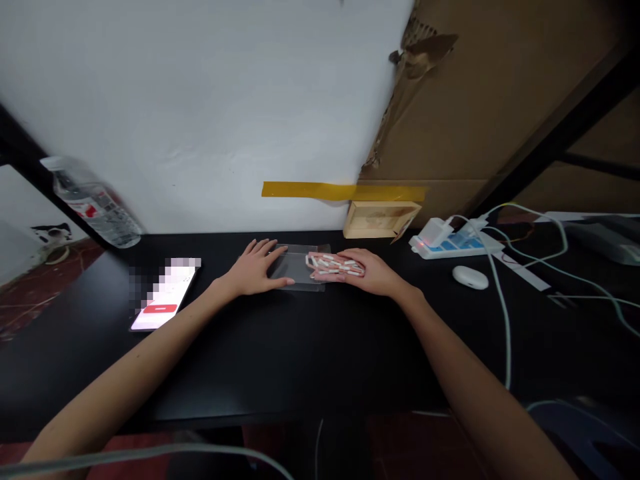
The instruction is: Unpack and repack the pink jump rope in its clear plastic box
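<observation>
A clear, flat plastic box (299,267) lies on the black desk between my two hands. My left hand (256,270) rests at its left end with fingers spread, the thumb along the near edge and a fingertip at the far edge. At the right end sits a bunch of small white-and-pink stick-like pieces (336,265); their exact kind is too small to tell. My right hand (373,270) curls round that bunch, fingers on the far side and thumb on the near side. Whether the pieces lie inside the plastic is unclear.
A lit phone (167,297) lies left on the black desk (300,353). A plastic bottle (97,207) leans behind it. Against the back stands a wooden box (379,220). Rightward are a power strip (450,245) with plugs and cables, and a white earbud case (471,277).
</observation>
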`<state>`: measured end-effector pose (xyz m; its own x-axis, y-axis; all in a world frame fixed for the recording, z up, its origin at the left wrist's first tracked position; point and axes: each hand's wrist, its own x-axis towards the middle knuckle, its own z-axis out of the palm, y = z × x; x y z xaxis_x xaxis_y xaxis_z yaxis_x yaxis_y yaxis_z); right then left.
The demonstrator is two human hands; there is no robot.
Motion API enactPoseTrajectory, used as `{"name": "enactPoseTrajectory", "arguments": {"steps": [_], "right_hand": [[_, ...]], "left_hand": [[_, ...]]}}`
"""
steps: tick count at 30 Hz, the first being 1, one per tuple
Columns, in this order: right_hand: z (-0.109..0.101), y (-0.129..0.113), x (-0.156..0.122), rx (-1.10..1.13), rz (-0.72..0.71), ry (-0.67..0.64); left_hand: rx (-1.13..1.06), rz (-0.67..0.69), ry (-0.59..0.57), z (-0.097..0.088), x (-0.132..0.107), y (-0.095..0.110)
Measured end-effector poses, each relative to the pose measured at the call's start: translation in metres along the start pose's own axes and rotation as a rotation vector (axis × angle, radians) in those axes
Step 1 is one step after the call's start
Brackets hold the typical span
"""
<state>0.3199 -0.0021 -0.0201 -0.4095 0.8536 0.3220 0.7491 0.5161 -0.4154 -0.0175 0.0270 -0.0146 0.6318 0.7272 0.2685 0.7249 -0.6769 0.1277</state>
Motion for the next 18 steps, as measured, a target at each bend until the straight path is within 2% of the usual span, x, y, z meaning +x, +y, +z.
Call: {"name": "enactPoseTrajectory", "arguments": {"steps": [8,14,18], "right_hand": [[0.005,-0.006,0.000,0.127,-0.005,0.016],[0.028,-0.009,0.006,0.240,0.070,0.149],[0.033,-0.007,0.009,0.258,0.117,0.179]], "left_hand": [[0.029,-0.039,0.008,0.001,0.000,0.004],[0.038,0.040,-0.024,-0.001,0.000,0.012],[0.056,0.014,-0.018,0.001,0.001,0.018]]}}
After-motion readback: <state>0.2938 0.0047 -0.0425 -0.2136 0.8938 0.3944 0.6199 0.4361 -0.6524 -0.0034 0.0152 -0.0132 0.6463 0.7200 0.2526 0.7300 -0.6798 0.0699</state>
